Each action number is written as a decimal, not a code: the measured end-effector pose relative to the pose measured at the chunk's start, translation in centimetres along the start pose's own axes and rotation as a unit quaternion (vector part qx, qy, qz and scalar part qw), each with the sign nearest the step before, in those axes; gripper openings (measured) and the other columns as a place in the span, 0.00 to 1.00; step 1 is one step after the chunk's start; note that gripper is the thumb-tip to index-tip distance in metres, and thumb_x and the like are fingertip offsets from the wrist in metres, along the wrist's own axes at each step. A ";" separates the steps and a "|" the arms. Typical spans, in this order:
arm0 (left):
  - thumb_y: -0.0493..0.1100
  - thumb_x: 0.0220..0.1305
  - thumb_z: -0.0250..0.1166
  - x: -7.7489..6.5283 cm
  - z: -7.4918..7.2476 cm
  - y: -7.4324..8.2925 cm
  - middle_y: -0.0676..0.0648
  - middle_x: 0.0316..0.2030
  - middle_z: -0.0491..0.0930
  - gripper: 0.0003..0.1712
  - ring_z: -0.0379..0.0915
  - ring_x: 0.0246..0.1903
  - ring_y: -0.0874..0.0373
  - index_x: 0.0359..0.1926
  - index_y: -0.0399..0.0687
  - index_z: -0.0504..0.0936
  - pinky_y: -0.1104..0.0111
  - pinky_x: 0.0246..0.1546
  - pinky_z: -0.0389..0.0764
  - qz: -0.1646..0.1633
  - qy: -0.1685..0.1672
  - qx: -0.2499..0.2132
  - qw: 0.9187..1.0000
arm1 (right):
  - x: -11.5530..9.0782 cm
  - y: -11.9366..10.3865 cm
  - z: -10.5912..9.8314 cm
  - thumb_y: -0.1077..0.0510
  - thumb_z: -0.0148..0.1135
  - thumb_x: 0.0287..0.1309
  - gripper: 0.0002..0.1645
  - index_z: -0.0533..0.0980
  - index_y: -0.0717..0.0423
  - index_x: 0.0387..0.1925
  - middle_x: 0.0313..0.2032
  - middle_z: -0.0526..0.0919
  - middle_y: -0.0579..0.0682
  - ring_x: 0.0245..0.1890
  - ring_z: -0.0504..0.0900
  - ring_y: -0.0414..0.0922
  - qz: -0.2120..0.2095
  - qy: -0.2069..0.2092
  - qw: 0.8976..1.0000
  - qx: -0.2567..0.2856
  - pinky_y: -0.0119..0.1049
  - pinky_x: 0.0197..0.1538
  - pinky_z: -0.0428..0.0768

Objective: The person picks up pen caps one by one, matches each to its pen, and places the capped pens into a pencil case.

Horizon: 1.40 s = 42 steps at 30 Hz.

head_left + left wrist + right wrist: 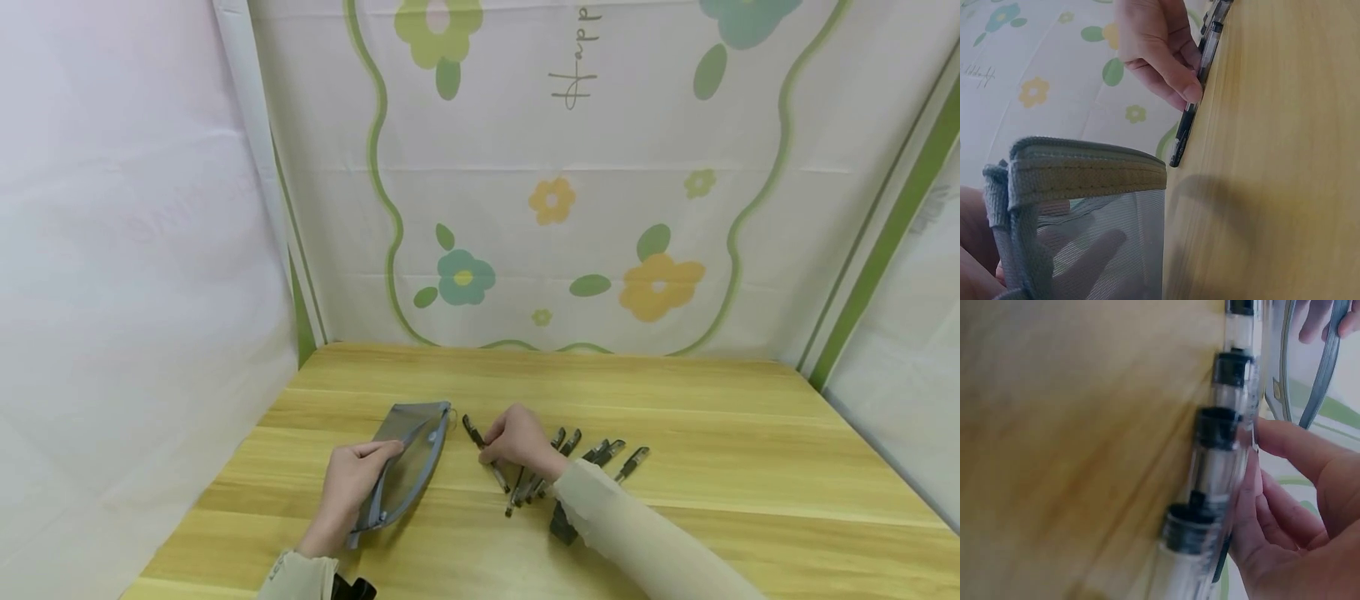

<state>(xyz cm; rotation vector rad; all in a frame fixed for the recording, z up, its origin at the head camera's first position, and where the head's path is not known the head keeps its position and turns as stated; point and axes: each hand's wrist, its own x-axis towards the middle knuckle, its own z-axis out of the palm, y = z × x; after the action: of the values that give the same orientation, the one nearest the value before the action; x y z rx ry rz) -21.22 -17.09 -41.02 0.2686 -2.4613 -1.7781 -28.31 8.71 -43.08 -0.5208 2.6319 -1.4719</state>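
Note:
A grey mesh zipper pouch (417, 467) stands at the left of the table with its mouth spread. My left hand (348, 487) pinches one side of its opening between thumb and fingers. Through the mesh in the left wrist view, fingers show behind the pouch wall (1088, 178). My right hand (521, 440) pinches a black-capped clear gel pen (472, 430) near its middle; the pen lies slanted, at or close to the tabletop. Under and beyond the right wrist, several similar pens (632, 463) lie side by side, partly covered by the hand and sleeve.
The wooden table (675, 558) ends at a white flowered cloth (585, 250) behind, with white cloth walls at left and right. A small ring (453, 417) hangs from the pouch's zipper end. Dark wrist cameras sit below both hands.

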 end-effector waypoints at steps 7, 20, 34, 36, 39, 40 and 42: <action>0.47 0.59 0.70 0.2 0.2 -0.3 0.43 0.49 0.83 0.14 0.68 0.60 0.37 0.42 0.42 0.89 0.42 0.61 0.65 -0.007 -0.001 -0.006 1.000 | 0.0 0.3 -0.7 0.69 0.76 0.44 0.10 0.85 0.68 0.33 0.31 0.86 0.54 0.23 0.86 0.49 0.023 -0.036 0.997 0.060 0.40 0.32 0.86; 0.47 0.61 0.70 0.0 0.0 -0.3 0.42 0.50 0.82 0.15 0.67 0.60 0.36 0.43 0.42 0.88 0.41 0.61 0.63 -0.005 -0.005 -0.004 1.000 | 0.0 -0.2 -0.6 0.71 0.72 0.45 0.04 0.86 0.64 0.27 0.24 0.86 0.50 0.22 0.85 0.48 -0.005 -0.054 0.999 0.009 0.39 0.29 0.85; 0.47 0.61 0.70 -0.1 0.0 -0.1 0.39 0.52 0.81 0.16 0.65 0.62 0.35 0.44 0.39 0.88 0.41 0.62 0.63 -0.012 0.007 -0.015 1.000 | -0.8 -0.2 -1.7 0.63 0.70 0.55 0.12 0.84 0.66 0.42 0.41 0.86 0.57 0.35 0.86 0.54 0.047 -0.051 0.986 0.151 0.47 0.41 0.85; 0.48 0.61 0.70 0.0 0.1 0.0 0.39 0.52 0.81 0.17 0.65 0.62 0.35 0.44 0.39 0.87 0.41 0.62 0.63 -0.014 0.012 -0.018 1.000 | -1.3 -0.5 -1.5 0.62 0.70 0.56 0.14 0.84 0.66 0.43 0.39 0.86 0.58 0.36 0.86 0.54 0.061 -0.031 0.981 0.179 0.47 0.43 0.84; 0.49 0.60 0.70 0.0 0.3 0.1 0.40 0.53 0.81 0.18 0.65 0.62 0.37 0.44 0.40 0.88 0.43 0.62 0.64 -0.014 0.021 -0.026 0.999 | -2.1 -1.3 -1.0 0.61 0.70 0.57 0.16 0.83 0.67 0.46 0.40 0.86 0.59 0.39 0.85 0.55 0.088 0.010 0.967 0.240 0.46 0.47 0.83; 0.49 0.61 0.70 0.0 0.4 0.2 0.40 0.53 0.81 0.18 0.66 0.62 0.38 0.45 0.40 0.88 0.44 0.62 0.65 -0.012 0.025 -0.029 0.999 | -2.4 -1.7 -0.9 0.61 0.70 0.57 0.17 0.82 0.67 0.47 0.42 0.85 0.60 0.41 0.85 0.55 0.092 0.024 0.961 0.261 0.45 0.47 0.83; 0.49 0.61 0.70 -0.1 0.7 0.4 0.41 0.52 0.81 0.18 0.67 0.61 0.39 0.45 0.41 0.88 0.45 0.61 0.67 -0.007 0.033 -0.035 0.999 | -3.0 -2.4 -0.5 0.61 0.69 0.58 0.18 0.81 0.67 0.48 0.43 0.85 0.61 0.43 0.84 0.55 0.101 0.051 0.948 0.298 0.43 0.48 0.83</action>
<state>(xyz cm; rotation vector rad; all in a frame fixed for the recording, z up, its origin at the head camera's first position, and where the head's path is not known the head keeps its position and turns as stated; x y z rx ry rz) -21.25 -16.29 -40.91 0.3324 -2.3528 -1.8269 -25.03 8.95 -41.08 -0.1134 2.0489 -2.1244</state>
